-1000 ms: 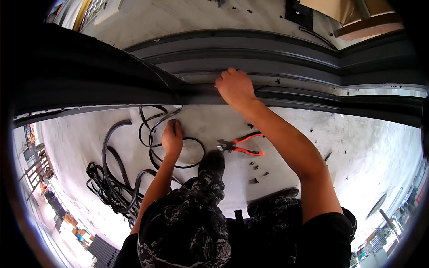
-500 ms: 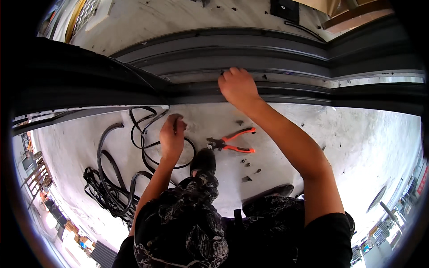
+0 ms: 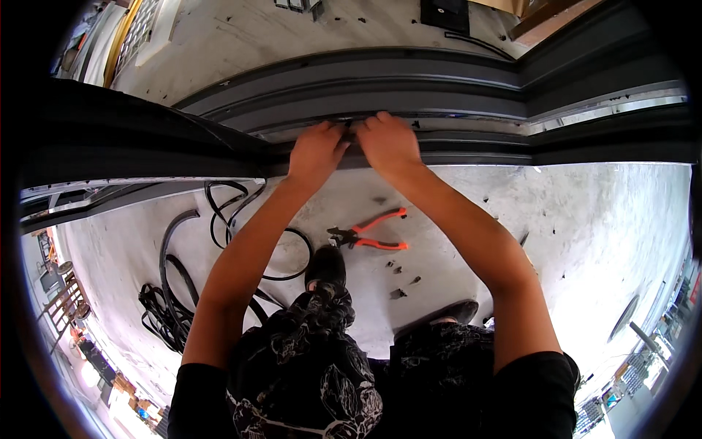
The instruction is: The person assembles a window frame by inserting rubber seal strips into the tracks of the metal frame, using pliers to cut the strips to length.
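Note:
My left hand [image 3: 316,155] and my right hand [image 3: 387,146] are side by side at the inner groove of a dark grey metal frame [image 3: 468,102]. The fingers of both curl down over the rail, thumbs close together. Something small and dark shows between them, too hidden to name. On the concrete floor below lie pliers [image 3: 349,236] with orange handles, spread apart, their jaws by my shoe [image 3: 327,265]. Long black rubber-like strip [image 3: 167,316] lies in loops and a tangle on the left, partly behind my left forearm.
A dark frame member [image 3: 139,139] crosses on the left, and another [image 3: 607,139] runs off right. Small dark scraps [image 3: 398,293] dot the floor near my feet. Beyond the frame lie a flat black object [image 3: 444,13] and a brown wooden piece [image 3: 552,22].
My left hand has risen from above the floor to the frame, beside my right hand. My right hand stays at the groove. The view has shifted slightly.

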`<state>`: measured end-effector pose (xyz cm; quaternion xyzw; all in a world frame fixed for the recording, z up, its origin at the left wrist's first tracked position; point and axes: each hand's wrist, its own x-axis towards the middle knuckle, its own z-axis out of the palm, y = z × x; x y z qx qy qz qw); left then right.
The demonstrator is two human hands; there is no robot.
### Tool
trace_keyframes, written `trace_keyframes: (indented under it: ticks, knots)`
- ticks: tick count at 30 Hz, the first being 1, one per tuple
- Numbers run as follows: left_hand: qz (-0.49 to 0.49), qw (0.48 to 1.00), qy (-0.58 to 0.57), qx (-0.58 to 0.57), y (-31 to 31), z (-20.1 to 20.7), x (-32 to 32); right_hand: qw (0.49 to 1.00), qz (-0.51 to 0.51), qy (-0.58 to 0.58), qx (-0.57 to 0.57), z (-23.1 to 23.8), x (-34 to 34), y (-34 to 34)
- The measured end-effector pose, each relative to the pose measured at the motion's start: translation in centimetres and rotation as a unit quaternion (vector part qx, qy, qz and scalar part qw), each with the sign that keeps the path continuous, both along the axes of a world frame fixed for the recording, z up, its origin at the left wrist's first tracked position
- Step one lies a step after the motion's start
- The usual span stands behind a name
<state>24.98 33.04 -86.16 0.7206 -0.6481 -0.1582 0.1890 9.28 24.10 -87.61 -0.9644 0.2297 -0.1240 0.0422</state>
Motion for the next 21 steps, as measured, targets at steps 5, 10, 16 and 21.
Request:
trace_keyframes:
  ticks: [5,10,16,21]
  knots:
    - [0.037,0.998,0.001,-0.045,-0.6,-1.2,-1.6,0.999,-0.006,0.028,-0.039,0.2,-2.2,-1.1]
    - [0.043,0.998,-0.004,-0.053,-0.6,-2.0,-1.3,0.988,0.0,-0.072,0.137,0.5,-4.4,-1.6]
    - [0.05,0.996,-0.051,-0.056,-1.0,-1.6,-2.5,0.997,-0.027,-0.023,0.074,-0.5,-6.9,-3.5]
    - [0.036,0.994,-0.053,-0.09,-1.3,-2.1,-2.1,0.998,-0.04,0.028,0.034,-0.3,-6.6,-4.1]
